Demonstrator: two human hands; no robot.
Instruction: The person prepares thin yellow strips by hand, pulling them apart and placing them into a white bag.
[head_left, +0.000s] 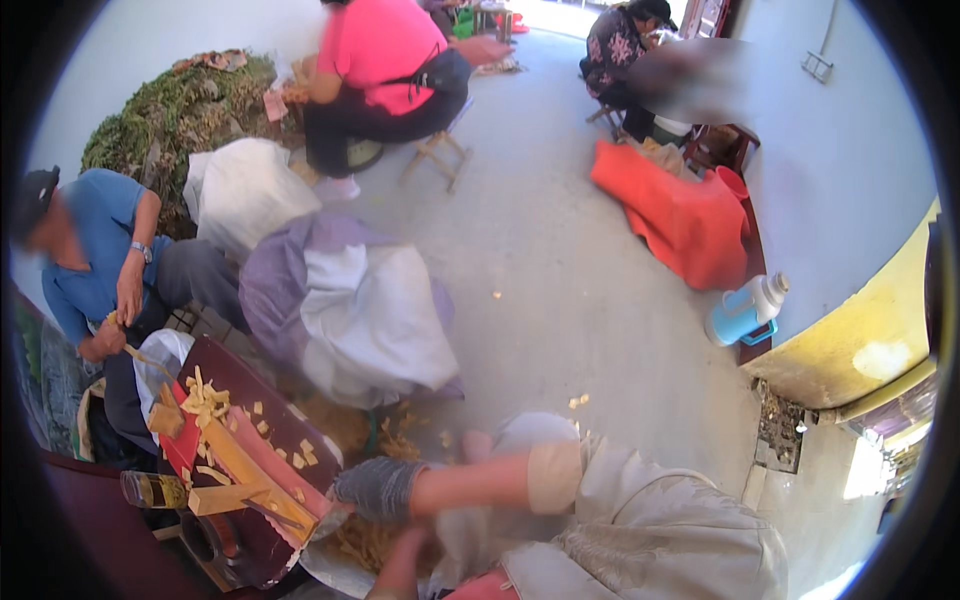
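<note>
My right hand, in a grey fabric glove, is at the near end of a dark red table, beside a wooden bar fitted with a dark metal blade. Its fingers are blurred, and whether they grip anything is unclear. Lower down, my left hand is bare and blurred, over a pale bag holding yellowish cut pieces. Its fingertips are hidden. A pink strip lies along the bar. Pale yellow strips are piled at the table's far end, with small chunks scattered about.
A glass jar stands left of the bar. Across the table, a person in blue holds a yellowish strip. Cloth-covered sacks, a thermos and a red cloth occupy the floor. Other people sit farther back.
</note>
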